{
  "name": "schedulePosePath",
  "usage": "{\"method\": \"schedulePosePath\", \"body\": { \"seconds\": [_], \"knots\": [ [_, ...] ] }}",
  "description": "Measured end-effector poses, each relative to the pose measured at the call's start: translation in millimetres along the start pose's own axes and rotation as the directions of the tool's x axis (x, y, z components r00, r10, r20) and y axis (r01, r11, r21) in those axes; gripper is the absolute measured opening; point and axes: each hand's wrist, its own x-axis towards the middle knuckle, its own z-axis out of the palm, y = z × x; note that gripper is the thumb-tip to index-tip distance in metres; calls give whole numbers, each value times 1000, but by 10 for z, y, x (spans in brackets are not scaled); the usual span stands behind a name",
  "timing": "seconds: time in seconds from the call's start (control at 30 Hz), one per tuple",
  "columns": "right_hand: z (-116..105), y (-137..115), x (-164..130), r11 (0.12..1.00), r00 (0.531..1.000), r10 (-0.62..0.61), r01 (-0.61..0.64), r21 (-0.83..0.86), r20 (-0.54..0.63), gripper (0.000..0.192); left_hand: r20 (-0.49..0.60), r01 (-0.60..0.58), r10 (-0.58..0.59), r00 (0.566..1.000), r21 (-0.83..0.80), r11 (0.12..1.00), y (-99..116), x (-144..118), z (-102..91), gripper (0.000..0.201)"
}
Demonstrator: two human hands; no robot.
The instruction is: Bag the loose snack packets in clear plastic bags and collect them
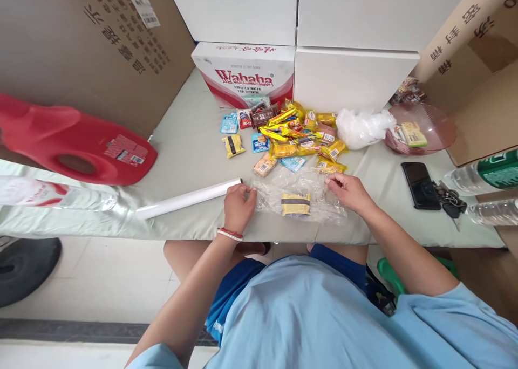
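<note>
A crinkled sheet of clear plastic film (272, 193) lies on the table in front of me, and a small yellow snack packet (295, 205) with a dark band rests on it. My left hand (239, 202) pinches the film's left edge, fingertips pressed together. At the upper right of the sheet, my right hand (347, 191) grips the film between thumb and fingers. Close beside my left hand is a long white roll (190, 199), lying at a slant. Beyond the film spreads a pile of wrapped snacks (287, 129), mostly yellow, with some blue and brown packets.
A bunched white plastic bag (362, 129) and a pink clear bowl (439, 129) stand right of the pile. Further right lie a black phone (421, 185), keys (450, 199) and bottles (496, 173). A red jug (76, 142) is at left; boxes (246, 77) line the back.
</note>
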Motion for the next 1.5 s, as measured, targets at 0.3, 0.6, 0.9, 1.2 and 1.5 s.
{"method": "schedulePosePath", "body": {
  "seconds": [0.3, 0.6, 0.9, 1.2, 1.5],
  "knots": [
    [63, -45, -114, 996, 933, -43, 13, 87, 358, 27, -18, 27, -26, 999, 45, 999, 87, -36, 21, 25],
    [62, -93, 30, 999, 942, -41, 39, 11, 333, 50, -217, 32, -30, 976, 3, 999, 58, -109, -40, 26],
    [106, -105, 29, 998, 896, -59, 40, 53, 440, 26, -467, -211, 229, 854, 91, 973, 280, -315, -202, 36],
    [165, -133, 90, 954, 896, 94, 43, -296, 434, 17, 41, -618, 631, 775, 257, 743, 764, -732, 70, 33],
    [344, -470, 554, 712, 969, -82, 221, -667, 233, 46, 271, -521, 454, 849, 279, 807, 764, -619, 202, 36]
  ]
}}
